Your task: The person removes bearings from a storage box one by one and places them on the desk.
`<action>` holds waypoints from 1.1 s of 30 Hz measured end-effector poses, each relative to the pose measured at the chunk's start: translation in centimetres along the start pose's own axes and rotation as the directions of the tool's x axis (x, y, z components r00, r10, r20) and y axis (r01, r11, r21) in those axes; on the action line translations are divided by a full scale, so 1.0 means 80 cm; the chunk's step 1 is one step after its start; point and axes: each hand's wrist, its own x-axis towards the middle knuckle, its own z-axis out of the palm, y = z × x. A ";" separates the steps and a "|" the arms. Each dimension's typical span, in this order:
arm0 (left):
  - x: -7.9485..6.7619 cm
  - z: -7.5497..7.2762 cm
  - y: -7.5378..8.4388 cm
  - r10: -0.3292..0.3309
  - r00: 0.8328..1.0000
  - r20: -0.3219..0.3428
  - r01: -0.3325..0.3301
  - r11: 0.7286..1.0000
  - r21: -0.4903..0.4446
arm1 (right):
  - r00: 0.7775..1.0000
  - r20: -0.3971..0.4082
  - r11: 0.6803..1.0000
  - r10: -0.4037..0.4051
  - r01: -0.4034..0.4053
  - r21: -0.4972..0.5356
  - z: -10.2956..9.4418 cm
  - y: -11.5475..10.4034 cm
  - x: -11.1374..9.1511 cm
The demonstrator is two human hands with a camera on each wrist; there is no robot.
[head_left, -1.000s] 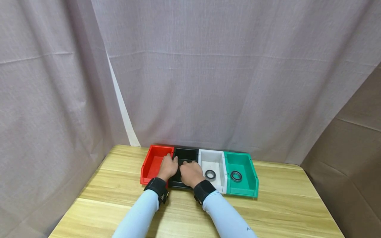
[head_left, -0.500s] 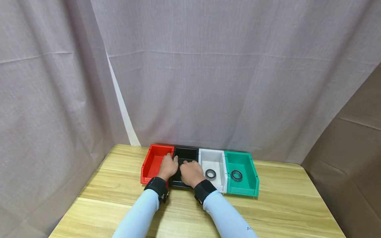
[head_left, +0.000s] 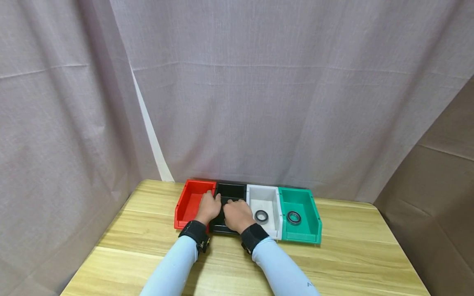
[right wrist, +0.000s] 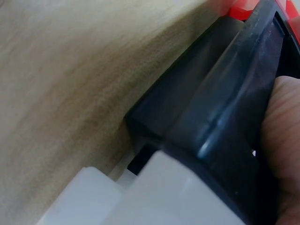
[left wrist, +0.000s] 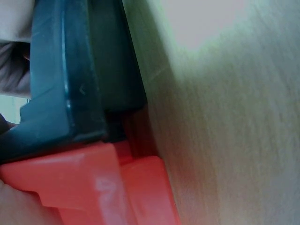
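Note:
Red [head_left: 191,205], black [head_left: 231,190], white [head_left: 263,197] and green [head_left: 300,203] bins stand side by side at the table's back. Across the wall between the red and black bins lies my left hand [head_left: 208,207], its fingers over the red one and its thumb on the black side. My right hand [head_left: 238,214] reaches into the black bin with bent fingers; its fingertips are hidden. Whether either hand grips a bin wall or something inside cannot be made out. One bearing [head_left: 261,216] lies in the white bin, another bearing [head_left: 294,218] in the green bin.
A wooden table [head_left: 355,246] carries the bins. Grey curtains [head_left: 252,102] hang right behind them, and a brown panel [head_left: 437,185] closes off the right side. Both forearms cross the table's front part.

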 end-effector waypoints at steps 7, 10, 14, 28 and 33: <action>0.000 -0.001 0.000 0.003 1.000 0.002 -0.003 1.000 -0.015 | 1.000 0.002 1.000 0.005 -0.005 -0.003 -0.001 -0.001 -0.001; 0.000 -0.001 0.000 0.002 1.000 0.003 -0.002 1.000 -0.023 | 1.000 -0.004 1.000 0.004 -0.004 0.000 0.000 0.000 0.000; 0.000 0.001 -0.001 0.003 1.000 -0.002 -0.003 1.000 -0.024 | 1.000 -0.016 1.000 -0.001 0.001 0.001 0.001 0.000 0.000; 0.000 0.000 0.002 0.005 1.000 -0.015 -0.005 1.000 -0.005 | 0.997 -0.071 1.000 -0.012 0.010 -0.025 0.004 0.000 -0.002; 0.001 0.000 0.001 -0.006 1.000 -0.009 0.006 1.000 -0.013 | 0.995 -0.100 0.999 -0.016 0.013 -0.031 0.004 0.000 -0.004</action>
